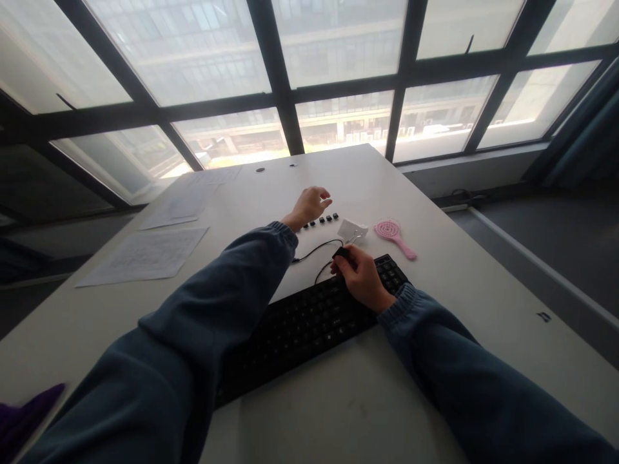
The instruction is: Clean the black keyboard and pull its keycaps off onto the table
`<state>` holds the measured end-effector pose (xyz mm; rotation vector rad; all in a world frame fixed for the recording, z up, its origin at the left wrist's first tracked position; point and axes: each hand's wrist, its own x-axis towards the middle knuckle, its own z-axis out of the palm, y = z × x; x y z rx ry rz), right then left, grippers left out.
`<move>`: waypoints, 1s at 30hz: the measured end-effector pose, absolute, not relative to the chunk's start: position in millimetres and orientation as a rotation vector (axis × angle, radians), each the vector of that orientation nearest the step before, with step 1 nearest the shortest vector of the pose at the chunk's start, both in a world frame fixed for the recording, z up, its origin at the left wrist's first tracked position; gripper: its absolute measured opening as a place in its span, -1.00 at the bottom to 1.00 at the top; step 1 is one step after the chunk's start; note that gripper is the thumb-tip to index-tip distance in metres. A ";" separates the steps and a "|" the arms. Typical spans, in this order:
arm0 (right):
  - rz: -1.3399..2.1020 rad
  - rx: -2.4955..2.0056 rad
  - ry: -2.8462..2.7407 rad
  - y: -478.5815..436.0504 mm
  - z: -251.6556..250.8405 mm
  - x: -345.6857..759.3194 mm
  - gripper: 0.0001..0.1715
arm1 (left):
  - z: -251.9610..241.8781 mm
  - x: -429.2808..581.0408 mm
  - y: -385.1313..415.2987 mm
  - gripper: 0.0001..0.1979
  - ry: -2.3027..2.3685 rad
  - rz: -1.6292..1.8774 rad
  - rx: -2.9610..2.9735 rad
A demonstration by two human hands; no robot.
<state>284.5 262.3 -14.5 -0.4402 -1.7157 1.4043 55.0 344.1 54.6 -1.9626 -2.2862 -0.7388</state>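
A black keyboard [309,322] lies slantwise in front of me, partly covered by my left sleeve and my right hand. My right hand [362,277] rests over its right part, fingers pinched on a small black piece [342,252]. Thin wire loops [356,234] seem to reach out from that piece, as on a keycap puller. My left hand [309,205] is stretched farther out, fingers apart with nothing visible in them. Just below and right of it stands a row of several small black keycaps [329,218], partly hidden by the wrist.
A thin black cable [319,247] curves behind the keyboard. Near my right hand are a white piece [349,228] and a pink hairbrush [394,237]. Written papers [145,254] lie at left on the white table [483,309]. Something purple [29,415] sits at lower left.
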 end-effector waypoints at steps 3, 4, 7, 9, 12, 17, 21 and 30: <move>1.421 -0.421 -1.681 263.6 -18.6 283.0 -0.85 | 64.6 75.2 297.3 -0.77 -2.213 -0.856 -2.088; 1.414 -0.421 -1.673 264.2 -19.7 282.6 -0.86 | 65.3 83.3 280.0 -0.79 -2.223 -0.881 -2.135; 1.364 -0.420 -1.686 266.6 -20.0 282.9 -0.91 | 61.4 105.1 231.6 -0.81 -2.208 -0.963 -2.230; 1.316 -0.400 -1.739 268.5 -17.6 284.6 -0.93 | 57.0 114.7 207.5 -0.82 -2.250 -1.044 -2.298; 1.217 -0.355 -1.849 271.8 -11.9 288.3 -0.91 | 51.8 121.9 187.2 -0.81 -2.357 -1.226 -2.326; 1.109 -0.283 -2.003 276.8 -4.6 294.5 -0.87 | 41.7 124.5 179.2 -0.82 -2.375 -1.423 -2.319; 1.094 -0.277 -2.055 276.8 -2.7 296.2 -0.86 | 30.1 125.4 175.6 -0.90 -2.381 -1.405 -2.355; 1.091 -0.243 -2.172 279.2 -1.0 296.0 -0.86 | 20.5 128.4 166.7 -0.88 -2.099 -0.946 -2.354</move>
